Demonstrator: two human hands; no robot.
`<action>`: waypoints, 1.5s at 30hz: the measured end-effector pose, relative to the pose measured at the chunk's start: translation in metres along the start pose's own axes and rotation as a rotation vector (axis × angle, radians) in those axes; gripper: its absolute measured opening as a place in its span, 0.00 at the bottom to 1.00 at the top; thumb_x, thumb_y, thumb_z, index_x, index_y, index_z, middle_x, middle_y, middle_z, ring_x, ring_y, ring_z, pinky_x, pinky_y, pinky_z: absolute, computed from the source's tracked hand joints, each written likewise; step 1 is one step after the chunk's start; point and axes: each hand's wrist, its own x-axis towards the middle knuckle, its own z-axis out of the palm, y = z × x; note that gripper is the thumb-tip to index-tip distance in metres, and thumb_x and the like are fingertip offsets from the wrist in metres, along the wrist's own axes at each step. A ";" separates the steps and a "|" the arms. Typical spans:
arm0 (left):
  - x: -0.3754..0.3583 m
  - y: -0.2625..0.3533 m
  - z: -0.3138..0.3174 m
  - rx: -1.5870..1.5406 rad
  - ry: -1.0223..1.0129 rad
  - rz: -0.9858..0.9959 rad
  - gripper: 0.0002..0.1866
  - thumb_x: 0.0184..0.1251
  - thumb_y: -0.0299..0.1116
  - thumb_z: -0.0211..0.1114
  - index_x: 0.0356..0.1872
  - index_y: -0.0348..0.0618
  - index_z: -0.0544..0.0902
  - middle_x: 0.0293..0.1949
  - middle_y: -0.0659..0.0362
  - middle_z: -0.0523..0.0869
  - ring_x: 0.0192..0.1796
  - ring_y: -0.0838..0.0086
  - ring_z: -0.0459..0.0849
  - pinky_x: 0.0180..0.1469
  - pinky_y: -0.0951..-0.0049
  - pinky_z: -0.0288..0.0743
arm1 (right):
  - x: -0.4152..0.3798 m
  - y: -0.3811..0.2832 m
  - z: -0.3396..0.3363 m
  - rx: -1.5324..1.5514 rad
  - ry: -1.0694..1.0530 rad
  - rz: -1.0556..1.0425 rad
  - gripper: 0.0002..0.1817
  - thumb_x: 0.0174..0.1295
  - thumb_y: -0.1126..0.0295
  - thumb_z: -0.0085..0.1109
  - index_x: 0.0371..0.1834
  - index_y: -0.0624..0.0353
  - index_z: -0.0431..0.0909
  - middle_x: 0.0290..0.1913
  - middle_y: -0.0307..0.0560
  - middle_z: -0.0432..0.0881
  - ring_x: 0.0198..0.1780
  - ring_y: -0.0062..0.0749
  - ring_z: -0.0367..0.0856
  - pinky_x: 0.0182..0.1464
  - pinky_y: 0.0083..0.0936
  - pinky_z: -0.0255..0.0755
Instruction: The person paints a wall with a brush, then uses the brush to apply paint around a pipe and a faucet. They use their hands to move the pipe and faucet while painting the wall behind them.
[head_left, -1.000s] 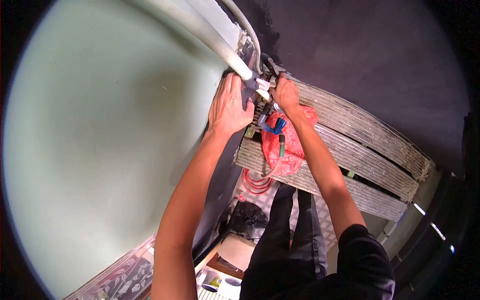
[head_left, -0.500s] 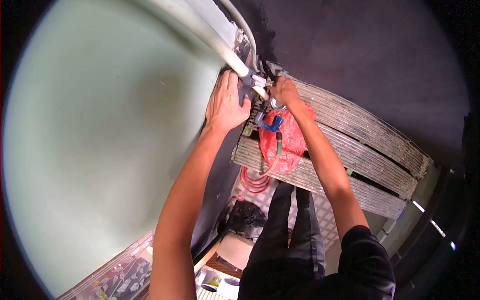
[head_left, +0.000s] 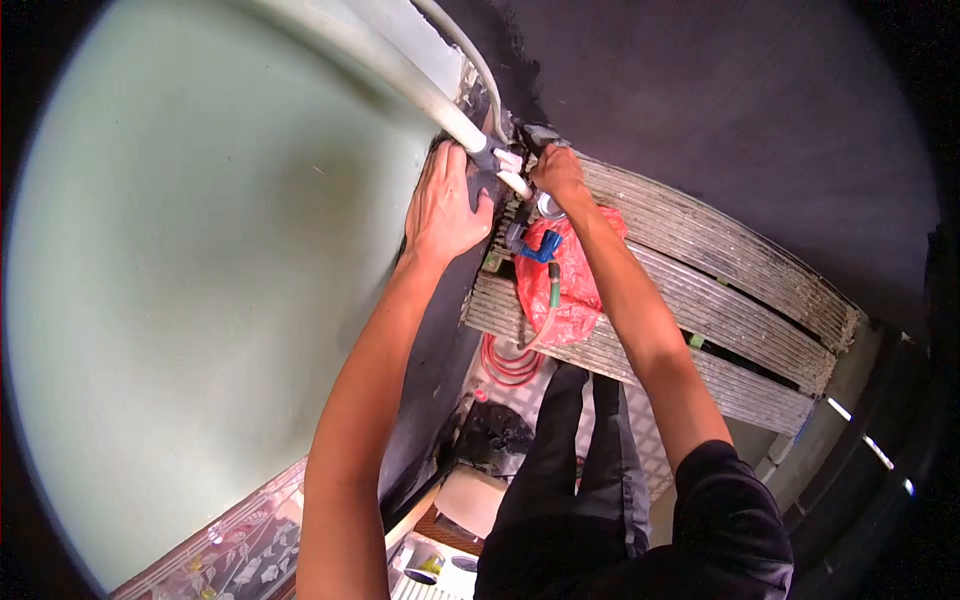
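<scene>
My left hand (head_left: 445,210) lies on the dark wall edge beside the pale green panel, fingers stretched out and thumb apart. My right hand (head_left: 560,172) is closed in the corner above the slatted ledge; whatever its fingers hold is hidden. Just below that hand sits a small round metal can or lid (head_left: 549,206), partly covered by the wrist. Between the hands, a white pipe (head_left: 455,122) ends at a grey fitting (head_left: 486,156). Below them a blue valve (head_left: 546,246) joins a green hose connector (head_left: 555,285), above a red plastic bag (head_left: 575,295).
The ribbed, slatted ledge (head_left: 730,255) runs right along the dark wall (head_left: 720,110). A coiled red hose (head_left: 510,365) and a black plastic bag (head_left: 495,430) lie on the floor below. The large pale green surface (head_left: 200,280) fills the left side.
The view has shifted slightly, moving the pipe and both hands a little left in the picture. My left hand stays on the wall edge; my right hand stays closed in the corner.
</scene>
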 end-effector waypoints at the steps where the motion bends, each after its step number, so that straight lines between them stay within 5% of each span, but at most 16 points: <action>1: -0.001 0.002 -0.001 -0.007 -0.012 -0.010 0.26 0.54 0.28 0.67 0.55 0.33 0.70 0.54 0.41 0.76 0.60 0.45 0.76 0.66 0.53 0.71 | -0.007 -0.002 -0.008 -0.003 0.003 -0.023 0.16 0.60 0.62 0.60 0.41 0.66 0.82 0.43 0.69 0.86 0.48 0.68 0.84 0.56 0.53 0.76; 7: -0.002 0.001 0.000 -0.006 0.025 0.020 0.26 0.54 0.28 0.67 0.55 0.33 0.70 0.52 0.43 0.76 0.59 0.46 0.76 0.65 0.52 0.72 | -0.044 -0.014 -0.021 0.237 0.167 -0.095 0.23 0.55 0.63 0.60 0.49 0.70 0.78 0.44 0.71 0.85 0.51 0.71 0.82 0.62 0.54 0.70; 12: 0.001 -0.001 -0.002 -0.008 0.005 0.001 0.25 0.54 0.28 0.67 0.54 0.34 0.71 0.52 0.42 0.76 0.58 0.46 0.77 0.64 0.52 0.72 | -0.015 0.023 0.042 0.177 0.200 -0.067 0.19 0.54 0.62 0.62 0.40 0.69 0.82 0.39 0.71 0.85 0.48 0.68 0.83 0.58 0.53 0.73; 15: -0.001 0.001 -0.002 -0.021 -0.001 -0.003 0.24 0.54 0.28 0.67 0.53 0.34 0.71 0.52 0.42 0.76 0.58 0.46 0.77 0.64 0.52 0.72 | -0.041 -0.002 -0.004 0.178 -0.057 0.050 0.29 0.55 0.59 0.66 0.53 0.73 0.77 0.47 0.72 0.85 0.56 0.65 0.81 0.66 0.47 0.70; 23: 0.000 0.000 -0.001 -0.010 -0.006 -0.009 0.24 0.54 0.28 0.67 0.52 0.34 0.71 0.52 0.42 0.76 0.59 0.45 0.77 0.65 0.52 0.72 | -0.043 -0.020 -0.004 0.460 0.061 0.117 0.37 0.55 0.65 0.61 0.73 0.60 0.72 0.48 0.73 0.85 0.52 0.65 0.84 0.60 0.51 0.74; 27: 0.001 -0.001 -0.001 -0.006 0.008 0.004 0.25 0.54 0.29 0.67 0.53 0.33 0.70 0.53 0.41 0.75 0.59 0.45 0.76 0.66 0.52 0.71 | -0.028 -0.005 0.023 0.326 0.175 0.104 0.31 0.54 0.65 0.61 0.65 0.62 0.79 0.44 0.74 0.86 0.51 0.66 0.85 0.58 0.49 0.77; 30: 0.000 0.000 -0.001 -0.005 0.003 0.003 0.25 0.54 0.29 0.67 0.53 0.33 0.70 0.53 0.41 0.75 0.59 0.45 0.76 0.66 0.52 0.71 | -0.027 0.008 0.017 0.307 0.067 0.168 0.25 0.54 0.64 0.62 0.51 0.71 0.84 0.39 0.76 0.85 0.48 0.67 0.86 0.58 0.48 0.78; 33: -0.003 0.000 -0.001 -0.001 0.006 0.005 0.25 0.54 0.28 0.67 0.54 0.33 0.70 0.53 0.42 0.75 0.59 0.45 0.77 0.65 0.52 0.72 | -0.022 0.011 0.020 0.360 0.086 0.266 0.23 0.53 0.64 0.60 0.49 0.67 0.85 0.44 0.75 0.85 0.49 0.63 0.87 0.55 0.47 0.79; 34: -0.003 0.000 0.000 -0.012 0.008 0.008 0.25 0.54 0.28 0.67 0.54 0.33 0.70 0.53 0.42 0.76 0.59 0.45 0.77 0.65 0.52 0.72 | -0.018 0.014 0.024 0.419 0.063 0.307 0.16 0.60 0.67 0.58 0.43 0.70 0.85 0.35 0.70 0.87 0.37 0.57 0.89 0.40 0.46 0.81; 37: -0.001 0.000 -0.002 -0.008 0.011 0.010 0.25 0.54 0.28 0.67 0.54 0.34 0.71 0.52 0.42 0.76 0.59 0.46 0.77 0.65 0.52 0.72 | -0.012 0.007 0.024 1.176 -0.202 0.554 0.11 0.68 0.73 0.51 0.34 0.67 0.81 0.24 0.53 0.80 0.23 0.38 0.78 0.23 0.35 0.71; 38: -0.001 0.000 -0.002 -0.003 0.009 0.007 0.25 0.54 0.28 0.67 0.54 0.34 0.71 0.52 0.42 0.76 0.59 0.46 0.77 0.65 0.52 0.72 | -0.017 0.004 0.025 1.400 -0.112 0.619 0.12 0.73 0.77 0.46 0.30 0.62 0.75 0.22 0.41 0.69 0.19 0.24 0.63 0.18 0.25 0.59; 41: 0.000 0.000 -0.002 -0.014 0.017 0.014 0.25 0.54 0.28 0.67 0.54 0.34 0.71 0.52 0.42 0.76 0.58 0.46 0.77 0.65 0.53 0.72 | -0.019 -0.011 0.011 1.582 -0.109 0.676 0.11 0.74 0.76 0.46 0.31 0.63 0.73 0.24 0.41 0.69 0.19 0.24 0.63 0.19 0.25 0.60; 45: 0.001 0.001 -0.003 0.004 -0.003 0.001 0.25 0.54 0.28 0.67 0.54 0.34 0.71 0.52 0.43 0.76 0.58 0.46 0.77 0.65 0.53 0.73 | -0.017 -0.007 0.030 1.274 -0.008 0.494 0.13 0.71 0.69 0.55 0.47 0.71 0.78 0.27 0.43 0.78 0.20 0.26 0.73 0.20 0.28 0.67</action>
